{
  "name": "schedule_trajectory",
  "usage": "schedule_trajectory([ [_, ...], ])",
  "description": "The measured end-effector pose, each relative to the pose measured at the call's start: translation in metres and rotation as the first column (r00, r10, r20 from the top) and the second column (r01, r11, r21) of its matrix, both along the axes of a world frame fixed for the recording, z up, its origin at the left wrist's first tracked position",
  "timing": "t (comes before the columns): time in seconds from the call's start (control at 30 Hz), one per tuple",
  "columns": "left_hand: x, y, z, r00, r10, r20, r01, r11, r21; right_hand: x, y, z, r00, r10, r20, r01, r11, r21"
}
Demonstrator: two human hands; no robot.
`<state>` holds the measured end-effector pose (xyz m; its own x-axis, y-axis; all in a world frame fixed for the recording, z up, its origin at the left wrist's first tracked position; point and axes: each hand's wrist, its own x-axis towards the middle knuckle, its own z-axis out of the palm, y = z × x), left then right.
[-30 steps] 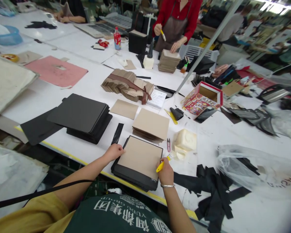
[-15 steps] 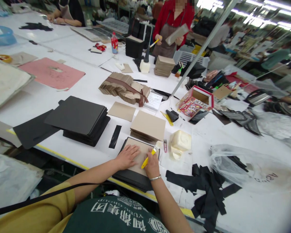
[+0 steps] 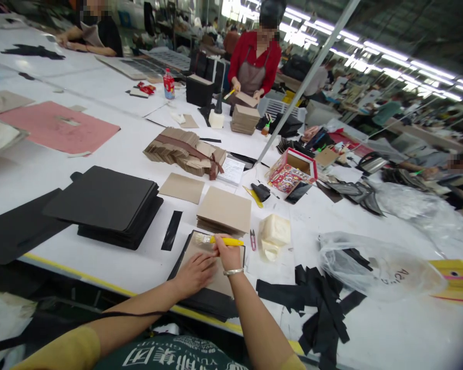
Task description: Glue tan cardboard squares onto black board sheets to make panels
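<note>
My left hand [image 3: 195, 275] lies with its fingers stretched out on a beige cardboard sheet [image 3: 223, 283]. That sheet rests on a stack of black sheets [image 3: 210, 307] by the table's front edge. In my right hand [image 3: 228, 254] is a paintbrush [image 3: 233, 241] with a yellow handle; its pale bristles point left over the sheet's far end. Just beyond stands a pile of beige cardboard [image 3: 224, 209]. To the right are small thread snips [image 3: 252, 240] with pinkish-red handles and a cream-coloured container [image 3: 275, 231], its contents not visible.
A tall pile of black sheets [image 3: 104, 198] and a black strip [image 3: 172, 230] lie to the left. Black strips [image 3: 322, 303] and a clear plastic bag [image 3: 374, 262] are at right. A slanted metal pole [image 3: 308, 82] rises behind. Across the table, a co-worker in red [image 3: 254, 61] holds a brush and board.
The brush has swung from pointing up and right to pointing left over the cardboard. My left hand has slid a little nearer to me. The co-worker's board is lower.
</note>
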<state>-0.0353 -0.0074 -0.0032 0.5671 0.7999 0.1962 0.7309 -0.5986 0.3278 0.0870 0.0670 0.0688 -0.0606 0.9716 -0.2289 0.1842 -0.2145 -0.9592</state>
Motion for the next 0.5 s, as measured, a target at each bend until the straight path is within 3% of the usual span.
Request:
schedule_trajectory([
  [0.1, -0.001, 0.001, 0.000, 1.000, 0.011, 0.014, -0.011, 1.000, 0.001, -0.019, 0.009, -0.020, 1.000, -0.015, 0.022, 0.016, 0.998, -0.067],
  [0.17, -0.002, 0.002, 0.001, 1.000, 0.009, 0.007, -0.009, 1.000, -0.007, -0.008, 0.010, -0.028, 0.997, -0.030, 0.065, 0.035, 0.997, -0.073],
  [0.37, 0.000, -0.001, 0.002, 1.000, 0.026, -0.006, -0.026, 1.000, 0.006, 0.083, -0.004, -0.022, 0.961, -0.198, 0.192, 0.213, 0.975, -0.059],
  [0.5, -0.001, -0.001, -0.002, 0.999, -0.006, -0.039, 0.007, 0.999, 0.042, 0.119, -0.016, -0.010, 0.942, -0.248, 0.227, 0.262, 0.965, -0.033],
])
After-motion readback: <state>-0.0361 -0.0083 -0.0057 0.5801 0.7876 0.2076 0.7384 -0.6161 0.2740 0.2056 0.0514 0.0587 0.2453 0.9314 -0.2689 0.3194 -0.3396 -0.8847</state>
